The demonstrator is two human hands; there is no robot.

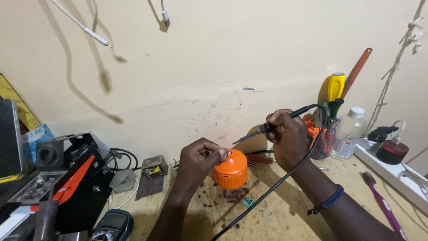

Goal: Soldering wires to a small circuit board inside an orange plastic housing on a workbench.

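Two bare hands over worn, stained wooden table [276, 214]. Right hand [287, 138] grips one slim black soldering iron [272, 126], thin metal tip angled down-left, black cord trailing across table. Left hand [200, 158] pinches small metal piece, too tiny to identify, at top of one glossy orange ribbed plastic dome [231, 169] at table centre. One clear plastic bottle [348, 134], white cap, right. One purple toothbrush [383, 205] near right edge.

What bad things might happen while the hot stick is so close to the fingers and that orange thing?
The soldering iron tip points right beside the left hand fingers, so a slip might burn them. It also sits near the orange plastic dome, which might melt if touched. The iron's black cord drapes under the right hand and wrist; a snag might jerk the tip.
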